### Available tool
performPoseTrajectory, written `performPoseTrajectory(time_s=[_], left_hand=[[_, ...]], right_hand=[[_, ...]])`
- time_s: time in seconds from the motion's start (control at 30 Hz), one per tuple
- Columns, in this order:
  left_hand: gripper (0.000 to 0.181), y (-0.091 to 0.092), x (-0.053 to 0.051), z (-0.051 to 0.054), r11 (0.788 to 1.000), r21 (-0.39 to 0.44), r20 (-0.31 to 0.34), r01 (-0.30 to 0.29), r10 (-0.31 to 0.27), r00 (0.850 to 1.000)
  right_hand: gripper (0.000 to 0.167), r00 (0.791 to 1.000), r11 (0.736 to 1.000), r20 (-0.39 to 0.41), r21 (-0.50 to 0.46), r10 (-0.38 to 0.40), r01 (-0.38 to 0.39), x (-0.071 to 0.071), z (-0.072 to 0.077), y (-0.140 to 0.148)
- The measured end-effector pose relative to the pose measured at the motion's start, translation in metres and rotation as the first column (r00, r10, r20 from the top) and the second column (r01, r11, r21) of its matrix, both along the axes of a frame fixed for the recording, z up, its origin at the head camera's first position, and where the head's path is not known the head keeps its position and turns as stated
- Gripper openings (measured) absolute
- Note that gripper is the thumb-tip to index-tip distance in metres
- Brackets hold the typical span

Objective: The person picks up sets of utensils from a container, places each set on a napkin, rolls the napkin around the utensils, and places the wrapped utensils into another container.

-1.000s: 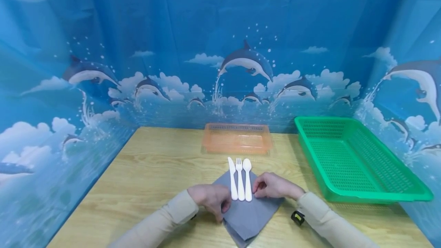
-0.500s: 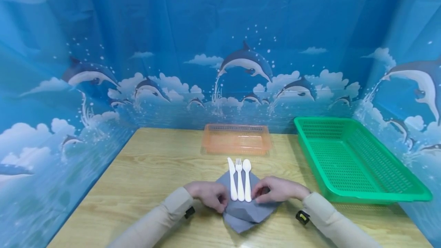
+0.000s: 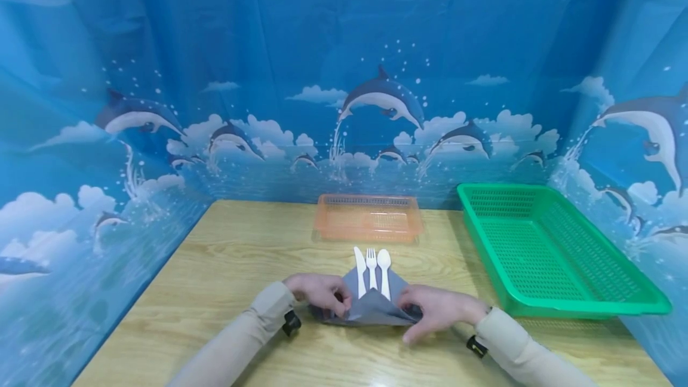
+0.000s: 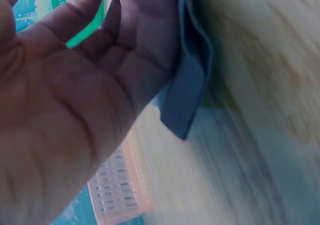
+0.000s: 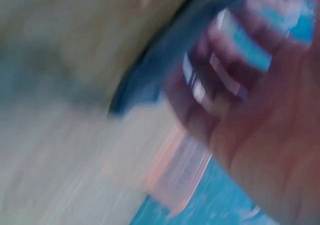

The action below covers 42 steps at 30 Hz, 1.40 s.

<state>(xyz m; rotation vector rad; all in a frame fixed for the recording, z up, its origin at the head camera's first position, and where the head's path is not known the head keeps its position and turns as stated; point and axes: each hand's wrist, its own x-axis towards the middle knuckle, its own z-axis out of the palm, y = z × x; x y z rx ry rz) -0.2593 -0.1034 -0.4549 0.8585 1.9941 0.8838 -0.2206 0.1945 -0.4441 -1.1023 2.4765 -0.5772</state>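
A grey cloth napkin point(image 3: 376, 313) lies on the table with its near part folded up over the handles of a white knife point(image 3: 361, 273), a white fork point(image 3: 372, 267) and a white spoon point(image 3: 384, 270). Their upper ends stick out side by side. At the napkin's left side, my left hand point(image 3: 322, 291) pinches the fold with curled fingers; its fingertips are partly hidden. My right hand point(image 3: 438, 308) touches the right side with its fingers, its thumb spread away toward the table's front. In the left wrist view a napkin corner point(image 4: 185, 100) hangs beside the hand. The right wrist view is blurred.
Behind the cutlery stands a shallow orange plastic basket point(image 3: 328, 220). A large green basket point(image 3: 596, 309) is at the right. Blue dolphin-print sheeting point(image 3: 301, 46) encloses the wooden table point(image 3: 242, 237) at the back and sides.
The napkin's near corner has been folded upward over the cutlery handles. Both hands have moved a little away from the person with it, and the right thumb has come off the cloth.
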Motion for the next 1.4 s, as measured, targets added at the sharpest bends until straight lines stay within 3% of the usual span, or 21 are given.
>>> performPoseTrajectory(time_s=[0.13, 0.2, 0.33, 0.43, 0.53, 0.6, 0.77, 1.0, 1.27, 1.4], left_hand=[[0.020, -0.003, -0.006, -0.002, 0.999, 0.036, 0.041, 0.003, -0.004, 0.999], [0.018, -0.005, -0.008, -0.003, 0.999, 0.049, 0.058, 0.007, -0.010, 0.998], [0.006, -0.009, -0.013, -0.001, 0.996, 0.084, 0.144, 0.041, -0.053, 0.988], [0.013, -0.011, -0.015, 0.003, 0.994, 0.084, 0.163, 0.076, -0.089, 0.983], [0.016, -0.010, -0.013, 0.005, 0.996, 0.062, 0.072, 0.070, -0.075, 0.995], [0.028, -0.007, -0.010, 0.004, 0.998, 0.053, -0.002, 0.029, -0.029, 1.000], [0.041, 0.000, -0.005, 0.006, 0.996, 0.041, -0.097, -0.085, 0.088, 0.991], [0.042, 0.006, -0.008, 0.004, 0.983, 0.026, -0.234, -0.182, 0.183, 0.955], [0.040, 0.011, -0.014, 0.000, 0.978, 0.014, -0.309, -0.208, 0.202, 0.929], [0.040, 0.014, -0.015, -0.001, 0.971, -0.026, -0.396, -0.236, 0.207, 0.894]], right_hand=[[0.026, 0.993, 1.000, -0.119, -0.008, -0.023, 0.023, 0.004, 0.000, -0.009], [0.022, 0.990, 0.999, -0.135, -0.029, -0.038, 0.034, 0.005, 0.000, -0.011], [0.029, 0.995, 0.996, -0.084, -0.074, -0.062, 0.055, 0.003, 0.000, -0.012], [0.032, 0.997, 0.992, -0.011, -0.099, -0.081, 0.080, -0.001, -0.001, -0.011], [0.035, 0.995, 0.989, 0.034, -0.114, -0.093, 0.097, -0.005, -0.002, -0.009], [0.036, 0.995, 0.988, 0.039, -0.118, -0.096, 0.100, -0.007, -0.003, -0.008], [0.034, 0.988, 0.983, 0.067, -0.116, -0.136, 0.143, -0.012, -0.004, -0.007], [0.029, 0.981, 0.971, 0.091, -0.157, -0.171, 0.183, -0.018, -0.005, -0.006], [0.025, 0.947, 0.934, 0.147, -0.179, -0.286, 0.310, -0.021, -0.011, -0.010], [0.022, 0.936, 0.924, 0.151, -0.173, -0.318, 0.341, -0.024, -0.013, -0.012]])
